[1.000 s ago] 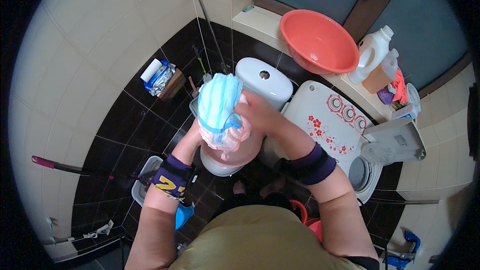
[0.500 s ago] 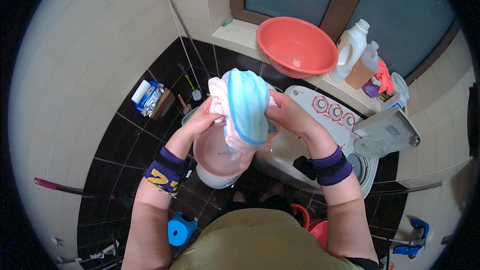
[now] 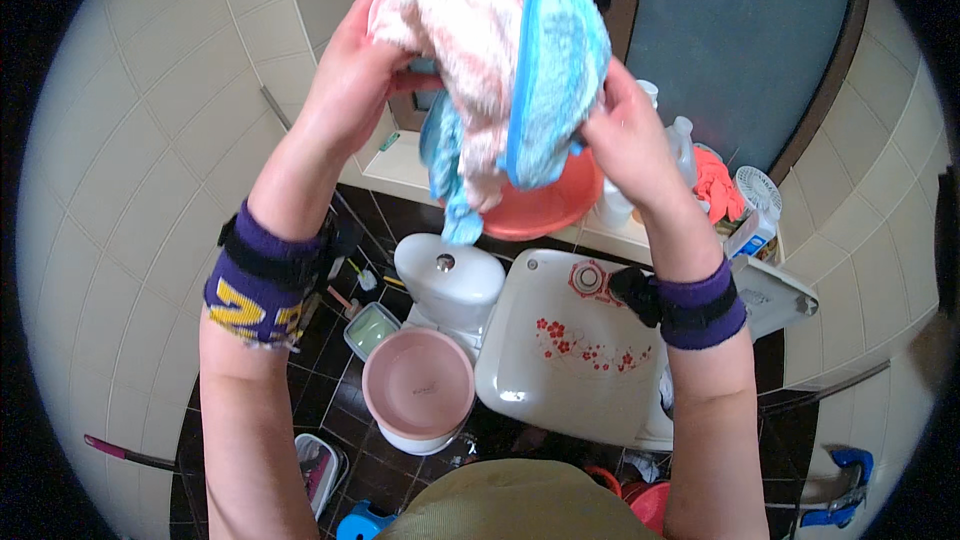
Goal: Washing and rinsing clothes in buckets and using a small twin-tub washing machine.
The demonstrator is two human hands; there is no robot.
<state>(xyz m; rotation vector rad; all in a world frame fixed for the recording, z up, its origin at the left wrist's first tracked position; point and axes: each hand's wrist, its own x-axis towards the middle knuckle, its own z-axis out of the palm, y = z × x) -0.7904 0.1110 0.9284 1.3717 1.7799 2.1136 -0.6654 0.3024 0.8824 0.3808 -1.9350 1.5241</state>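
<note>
A bundle of fluffy pink and blue towels (image 3: pixel 470 50) hangs raised between my hands in front of the window. My left hand (image 3: pixel 365 70) grips the pink part, thumb toward the folds. On the opposite side, my right hand (image 3: pixel 635 140) is closed on the blue part, its fingertips partly hidden by the cloth. A blue end dangles lowest, and the top of the bundle runs out of view. Behind it, a coral-red basin (image 3: pixel 545 205) on the sill is partly covered. Below stands a pink basin (image 3: pixel 420 385) on the toilet, apart from the towels.
A white washing machine (image 3: pixel 580 370) with red flowers stands right of the toilet cistern (image 3: pixel 450 280). Bottles (image 3: pixel 682 150), orange-red gloves (image 3: pixel 717 188) and a white box (image 3: pixel 755 235) crowd the sill. A green-lidded tub (image 3: pixel 372 330) and a blue stool (image 3: pixel 362 522) are on the dark floor.
Both hands have lifted the towels up and away from above the pink basin toward the window. The bundle has loosened, with a blue end hanging down. The view has shifted too.
</note>
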